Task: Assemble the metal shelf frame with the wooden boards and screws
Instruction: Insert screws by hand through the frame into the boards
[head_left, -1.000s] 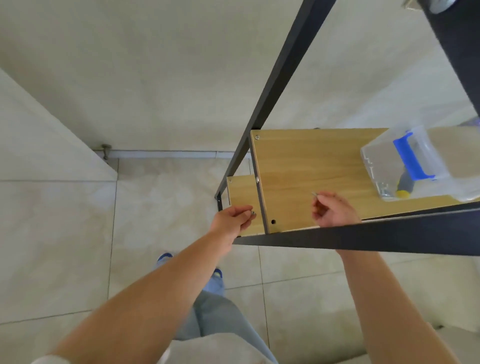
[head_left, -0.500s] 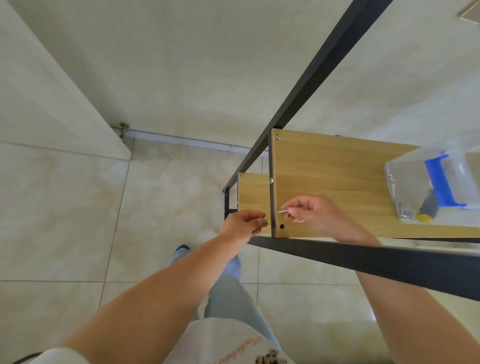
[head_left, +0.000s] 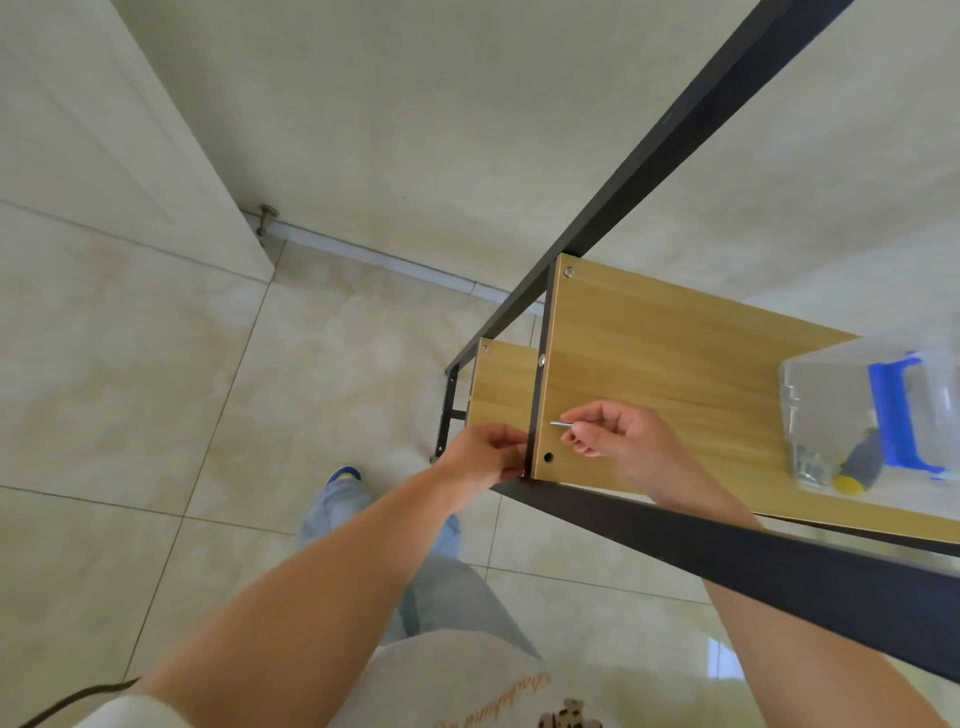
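L hand (head_left: 485, 451): fingers curled at the front-left corner of the metal frame (head_left: 675, 525); what the grip holds cannot be told. Lower wooden board (head_left: 501, 384) sits just behind it, below the upper wooden board (head_left: 670, 374). Open screw hole (head_left: 548, 457) at the upper board's front-left corner. R hand (head_left: 618, 434): grip pinches a screw (head_left: 560, 424), approx. horizontal, tip pointing left, just above the hole. Far right on the board: clear plastic box (head_left: 831, 405) w/ blue handle, containing hardware.
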